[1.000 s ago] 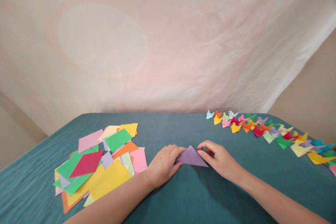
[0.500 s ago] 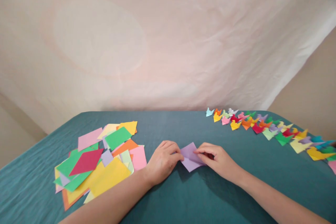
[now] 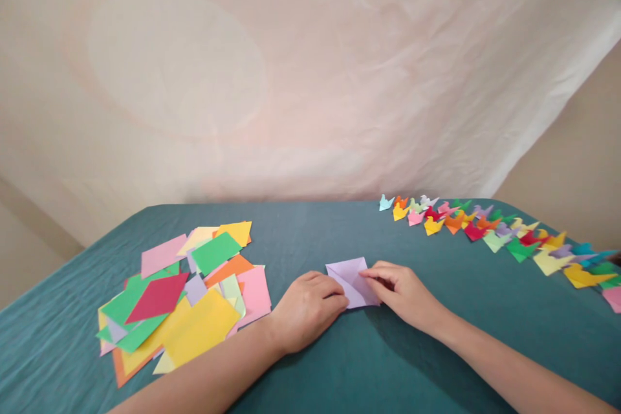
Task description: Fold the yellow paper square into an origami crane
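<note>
A small lilac sheet of origami paper [image 3: 350, 277] lies between my hands, with a diagonal crease or flap edge running across it. My left hand [image 3: 310, 310] is at its lower left, fingers bent together and gripping that edge. On the other side, my right hand [image 3: 407, 294] pinches the paper near its right edge with thumb and forefinger. The fingertips hide parts of both edges.
To the left is a loose pile of coloured paper sheets, a yellow one [image 3: 201, 326] and a red one [image 3: 158, 297] among them. Rows of small folded paper birds, including a pale yellow one [image 3: 553, 262], stand at the right on the teal cloth [image 3: 301, 233].
The lilac paper has turned from a diamond position to a squarer one and looks flatter on the table. My left hand has shifted slightly right and nearer to me.
</note>
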The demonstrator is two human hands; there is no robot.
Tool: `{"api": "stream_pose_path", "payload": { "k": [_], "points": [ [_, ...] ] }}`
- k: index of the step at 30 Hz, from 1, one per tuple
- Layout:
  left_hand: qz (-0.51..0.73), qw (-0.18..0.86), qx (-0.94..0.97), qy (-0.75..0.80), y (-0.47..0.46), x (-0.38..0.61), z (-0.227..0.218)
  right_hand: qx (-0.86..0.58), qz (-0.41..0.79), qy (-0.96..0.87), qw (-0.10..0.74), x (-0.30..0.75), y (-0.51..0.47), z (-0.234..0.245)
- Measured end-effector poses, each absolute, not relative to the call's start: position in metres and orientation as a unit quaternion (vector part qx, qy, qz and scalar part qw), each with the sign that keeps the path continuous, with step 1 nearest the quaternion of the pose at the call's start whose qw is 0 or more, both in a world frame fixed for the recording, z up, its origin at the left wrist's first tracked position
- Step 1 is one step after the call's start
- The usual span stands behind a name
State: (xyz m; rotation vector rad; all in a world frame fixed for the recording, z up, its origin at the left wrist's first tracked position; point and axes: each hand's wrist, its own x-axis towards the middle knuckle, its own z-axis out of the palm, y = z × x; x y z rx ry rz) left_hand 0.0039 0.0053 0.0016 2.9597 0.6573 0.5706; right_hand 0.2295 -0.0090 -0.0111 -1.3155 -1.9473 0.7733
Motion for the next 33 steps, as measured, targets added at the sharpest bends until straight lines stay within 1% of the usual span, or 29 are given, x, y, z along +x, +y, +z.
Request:
{"api": "stream_pose_path", "payload": {
  "k": [5,10,18,24,33],
  "points": [
    [0.204,0.052,0.952,0.224,0.010,0.001,0.000,-0.496,0.295,-0.755,0.312,0.235,-0.007,-0.008],
    [0.218,0.078,0.945,0.231,0.011,-0.001,-0.001,-0.492,0.254,-0.790,0.262,0.242,-0.007,-0.003],
    [0.203,0.056,0.944,0.255,0.011,-0.001,-0.005,-0.430,0.196,-0.854,0.218,0.244,-0.015,0.008],
    [0.199,0.044,0.943,0.264,0.011,-0.001,-0.007,-0.399,0.187,-0.880,0.178,0.239,-0.022,0.016],
    [0.210,0.072,0.930,0.294,0.007,0.000,-0.002,-0.394,0.181,-0.882,0.183,0.238,-0.020,0.017]
  ]
}}
